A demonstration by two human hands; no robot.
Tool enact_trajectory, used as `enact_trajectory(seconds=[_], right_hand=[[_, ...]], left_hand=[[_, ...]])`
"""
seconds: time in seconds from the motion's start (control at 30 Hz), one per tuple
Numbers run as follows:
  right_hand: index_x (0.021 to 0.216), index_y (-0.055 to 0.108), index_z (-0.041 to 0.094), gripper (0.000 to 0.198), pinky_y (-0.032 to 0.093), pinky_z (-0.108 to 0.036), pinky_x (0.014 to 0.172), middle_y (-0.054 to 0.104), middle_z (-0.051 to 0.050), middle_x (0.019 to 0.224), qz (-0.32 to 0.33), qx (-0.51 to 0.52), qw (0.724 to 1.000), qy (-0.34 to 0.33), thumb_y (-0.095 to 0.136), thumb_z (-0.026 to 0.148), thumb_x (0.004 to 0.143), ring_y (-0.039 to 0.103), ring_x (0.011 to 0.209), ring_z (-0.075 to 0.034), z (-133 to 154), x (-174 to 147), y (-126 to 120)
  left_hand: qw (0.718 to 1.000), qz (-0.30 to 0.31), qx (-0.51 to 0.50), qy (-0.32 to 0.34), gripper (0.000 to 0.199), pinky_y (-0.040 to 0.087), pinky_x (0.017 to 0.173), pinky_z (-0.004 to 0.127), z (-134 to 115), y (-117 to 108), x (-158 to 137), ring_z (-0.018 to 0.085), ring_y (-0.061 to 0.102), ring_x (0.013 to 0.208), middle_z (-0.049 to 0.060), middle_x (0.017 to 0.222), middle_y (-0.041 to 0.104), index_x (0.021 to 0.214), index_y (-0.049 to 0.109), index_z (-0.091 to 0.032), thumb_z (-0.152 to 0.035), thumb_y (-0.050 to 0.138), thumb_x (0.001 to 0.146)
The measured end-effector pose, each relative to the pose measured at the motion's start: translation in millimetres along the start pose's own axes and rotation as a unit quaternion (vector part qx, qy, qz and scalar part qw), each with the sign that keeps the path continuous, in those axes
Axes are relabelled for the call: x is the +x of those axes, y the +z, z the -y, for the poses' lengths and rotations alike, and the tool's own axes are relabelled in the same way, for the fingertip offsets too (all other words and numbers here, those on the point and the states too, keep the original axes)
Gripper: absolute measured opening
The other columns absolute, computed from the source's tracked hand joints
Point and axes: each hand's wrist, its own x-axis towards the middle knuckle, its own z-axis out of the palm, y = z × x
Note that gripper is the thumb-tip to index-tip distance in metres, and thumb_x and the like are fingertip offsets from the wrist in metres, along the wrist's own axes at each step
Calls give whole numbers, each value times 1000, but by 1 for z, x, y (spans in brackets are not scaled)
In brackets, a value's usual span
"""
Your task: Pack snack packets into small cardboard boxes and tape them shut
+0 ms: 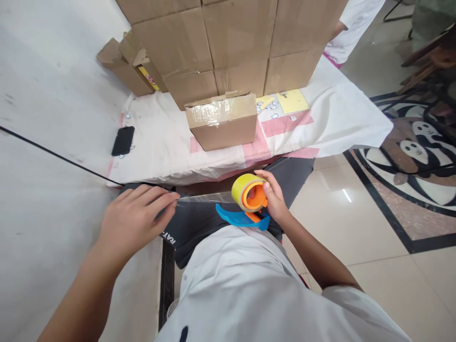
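My right hand (273, 195) grips a tape dispenser (245, 219) with a blue and orange body and a yellowish roll of clear tape (239, 191) on it. A strip of clear tape (204, 198) stretches leftward from the roll, over my lap. Its free end is pinched between the thumb and fingers of my left hand (138, 216). Beyond my hands, a small cardboard box (226, 124) stands near the table's front edge, with shiny tape across its top.
Stacked cardboard boxes (238, 35) fill the back of the cloth-covered table (156, 142). At its left lie a black phone (123, 141) and an open carton (124, 69) against the wall. Part of another person's white clothing (358, 23) shows behind the stack.
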Motion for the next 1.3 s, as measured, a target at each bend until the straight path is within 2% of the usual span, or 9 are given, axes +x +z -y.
enact_trajectory(seconds=[0.13, 0.27, 0.47, 0.67, 0.83, 0.93, 1.03, 1.17, 1.3], right_hand=[[125, 65, 24, 48, 53, -38, 81, 67, -3, 82, 60, -4, 997, 55, 52, 60, 96, 64, 79, -21, 9, 4, -4], [126, 66, 21, 49, 46, -32, 59, 57, 2, 59, 117, 59, 982, 137, 52, 58, 96, 56, 56, -17, 13, 0, -2], [118, 64, 22, 46, 46, -32, 51, 48, 4, 56, 38, 125, 977, 171, 50, 59, 94, 46, 46, -15, 13, 1, 3], [118, 67, 24, 47, 56, -36, 68, 64, -4, 82, -12, 104, 987, 122, 50, 60, 92, 62, 70, -20, 10, 7, 0], [125, 67, 25, 48, 56, -42, 89, 69, -7, 105, 28, 52, 995, 83, 50, 58, 95, 66, 94, -25, 6, -3, -1], [130, 65, 27, 48, 46, -45, 108, 63, -7, 129, 44, -19, 999, 10, 46, 58, 98, 59, 120, -28, 2, -10, -6], [136, 63, 28, 48, 44, -46, 110, 60, -9, 127, 103, -75, 991, -45, 44, 55, 101, 56, 120, -26, -4, -15, -10], [142, 57, 29, 45, 45, -44, 108, 60, -9, 126, 210, -101, 972, -21, 46, 48, 103, 57, 118, -23, -13, -21, -8], [145, 54, 30, 45, 43, -43, 112, 60, -8, 133, 239, -120, 963, 19, 47, 46, 103, 56, 124, -22, -18, -23, -3]], left_hand=[[1000, -12, -16, 11, 16, 41, 68, 32, 3, 2, 15, 18, 64, 75, -2, 79, 73, 82, 67, -24, -36, 69, 92], [999, -18, 8, 51, 29, 37, 64, 32, 7, 6, 24, 16, 57, 67, -3, 66, 65, 69, 58, -22, -34, 66, 95], [992, -60, -19, 110, 26, 35, 61, 31, 8, 10, 24, 15, 48, 63, -4, 62, 57, 71, 55, -21, -26, 71, 91], [990, -87, -24, 105, 28, 32, 58, 32, -2, 15, 13, 14, 47, 58, -4, 61, 55, 70, 54, -22, -26, 77, 85], [995, -87, -8, 54, 21, 35, 60, 33, -2, 18, 7, 17, 52, 60, -4, 61, 58, 78, 56, -24, -24, 75, 87], [994, -99, 18, 33, 15, 37, 60, 34, -1, 21, 4, 18, 54, 61, -3, 63, 61, 88, 60, -25, -23, 75, 87], [994, -96, 35, 28, 13, 36, 60, 34, 0, 27, -1, 18, 55, 62, -3, 64, 63, 95, 64, -25, -22, 74, 87], [997, -69, 31, 21, 10, 35, 61, 35, 0, 38, -9, 19, 57, 65, -2, 66, 64, 96, 65, -24, -24, 72, 89], [998, -57, 33, 4, 9, 34, 62, 35, 1, 44, -17, 19, 57, 65, -1, 66, 65, 97, 65, -24, -24, 72, 90]])
